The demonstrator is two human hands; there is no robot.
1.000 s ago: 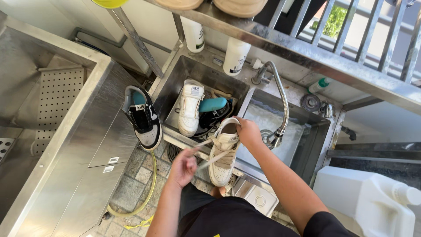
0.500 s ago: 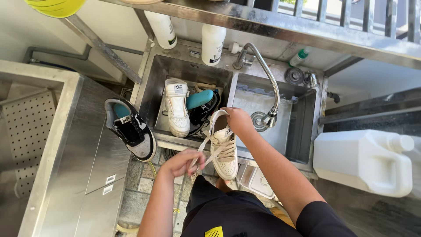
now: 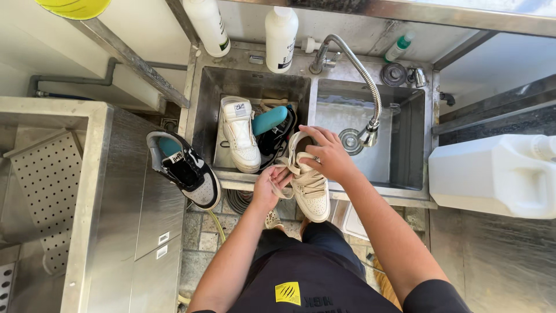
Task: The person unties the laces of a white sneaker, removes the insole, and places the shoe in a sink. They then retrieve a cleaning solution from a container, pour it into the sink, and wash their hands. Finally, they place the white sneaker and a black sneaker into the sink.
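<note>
Cream sneaker held over the near rim of the steel double sink, toe pointing near, heel lifted toward the far side. Gripped at the collar by the right hand, fingers curled over the opening and thumb on the outer side, closed around the shoe. Laces pinched by the left hand just left of the sneaker's tongue, fingertips pressed together on the strands.

In the left basin: white sneaker standing on its side, toe near; just right of it a dark sneaker with a teal shoe tree inside. On the steel counter to the left, well apart from the hands: black-and-white sneaker, its toe overhanging the counter edge.

Flexible metal faucet arching over the right basin, nozzle just right of the right hand. Two white bottles on the far ledge. Large white jug at the far right. Yellow hose on the stone floor below, near the person's black clothing.
</note>
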